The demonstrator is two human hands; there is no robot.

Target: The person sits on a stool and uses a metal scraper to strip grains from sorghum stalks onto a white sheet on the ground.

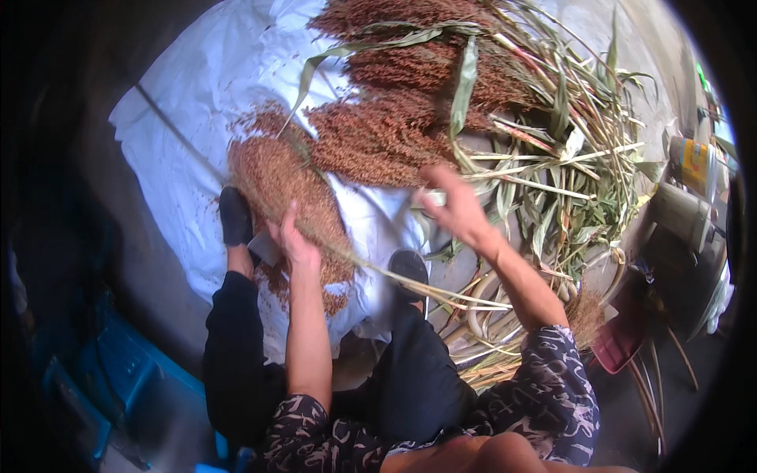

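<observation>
My left hand (297, 242) is around a few pale broomcorn stalks (408, 282), thumb up; its fingertips are partly hidden. The stalks slant over my right shoe toward my right forearm, their brushy heads over a heap of loose tan-brown seed (322, 207). Against that hand's left side shows a small grey flat piece (264, 248), possibly metal. My right hand (452, 201), blurred by motion, is empty with its fingers spread. It hovers at the stalk end of the red-brown broomcorn seed heads (384, 136).
A white plastic sheet (183, 159) lies under the seed and my feet. Leafy green stalks (562, 201) spread to the right. Beyond them are a tub with a yellow label (695, 165) and a dark red dustpan (618, 343). Blue plastic furniture (136, 360) stands at lower left.
</observation>
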